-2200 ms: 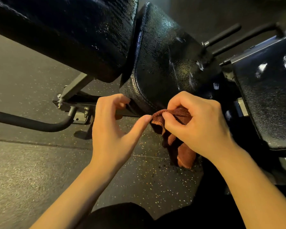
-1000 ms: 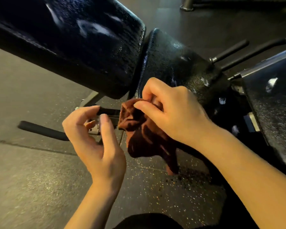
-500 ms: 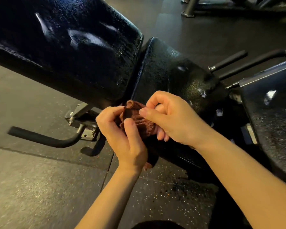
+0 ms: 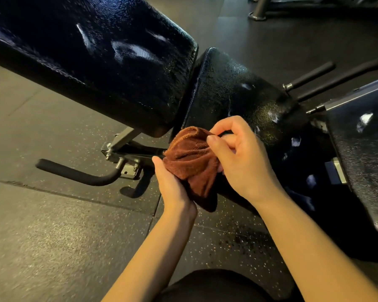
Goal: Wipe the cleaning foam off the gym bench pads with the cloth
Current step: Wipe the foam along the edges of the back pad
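The brown cloth point(image 4: 192, 162) is bunched between both hands, just in front of the near edge of the middle bench pad point(image 4: 238, 94). The left hand point(image 4: 172, 186) cups it from below, its grip curled round the lower folds, while the right hand point(image 4: 240, 158) pinches the cloth's top edge between thumb and forefinger. This looks like refolding to bring up a clean face before wiping. White foam streaks point(image 4: 131, 51) lie on the long pad point(image 4: 96, 62) at far left, small dabs dot the middle pad, and another patch sits on the right pad point(image 4: 364, 138). Much wiping seems left. A padded handle point(image 4: 74, 173) juts out over the speckled floor point(image 4: 52, 236) at left.
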`<state>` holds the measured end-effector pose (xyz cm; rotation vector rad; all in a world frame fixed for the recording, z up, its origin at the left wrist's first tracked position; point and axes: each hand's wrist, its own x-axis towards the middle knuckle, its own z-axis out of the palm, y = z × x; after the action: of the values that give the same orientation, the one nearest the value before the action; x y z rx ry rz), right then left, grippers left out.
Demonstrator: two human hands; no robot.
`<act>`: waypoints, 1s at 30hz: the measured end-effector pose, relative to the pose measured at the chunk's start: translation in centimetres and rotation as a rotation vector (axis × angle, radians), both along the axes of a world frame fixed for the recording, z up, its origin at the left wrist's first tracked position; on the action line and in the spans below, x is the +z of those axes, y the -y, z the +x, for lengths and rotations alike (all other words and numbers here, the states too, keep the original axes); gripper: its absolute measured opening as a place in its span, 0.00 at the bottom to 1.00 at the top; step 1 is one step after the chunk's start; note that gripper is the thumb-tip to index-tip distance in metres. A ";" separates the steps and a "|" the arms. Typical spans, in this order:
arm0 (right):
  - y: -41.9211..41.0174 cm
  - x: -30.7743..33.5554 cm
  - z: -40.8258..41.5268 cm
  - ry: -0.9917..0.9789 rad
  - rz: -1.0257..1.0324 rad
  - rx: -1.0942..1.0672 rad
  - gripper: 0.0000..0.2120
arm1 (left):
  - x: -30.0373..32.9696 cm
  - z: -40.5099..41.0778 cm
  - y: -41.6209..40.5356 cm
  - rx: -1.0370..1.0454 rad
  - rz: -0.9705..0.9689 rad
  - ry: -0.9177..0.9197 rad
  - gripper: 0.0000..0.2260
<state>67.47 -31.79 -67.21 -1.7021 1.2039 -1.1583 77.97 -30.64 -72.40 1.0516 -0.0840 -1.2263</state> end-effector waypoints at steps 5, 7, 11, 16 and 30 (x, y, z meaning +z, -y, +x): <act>-1.9 0.3 1.4 -0.047 -0.279 -0.258 0.09 | 0.6 2.9 0.4 0.291 -0.003 0.406 0.14; -2.1 0.2 2.4 -0.192 -0.445 -0.343 0.10 | 2.1 3.5 0.8 0.383 -0.083 0.452 0.13; -1.9 -1.4 3.8 -0.776 -0.438 -0.278 0.28 | 2.6 3.2 3.0 0.333 0.009 0.343 0.11; -0.2 -1.3 5.3 -0.862 -0.399 -0.295 0.31 | 2.4 3.1 4.4 -0.021 0.068 -0.051 0.15; -3.0 -6.1 1.4 -0.791 -0.656 -0.328 0.24 | 1.2 -0.5 -0.4 -0.215 -0.048 -0.336 0.28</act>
<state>68.83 -28.74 -73.27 -2.6945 1.7396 -1.1784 77.47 -30.27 -71.16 0.7970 0.0344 -1.5734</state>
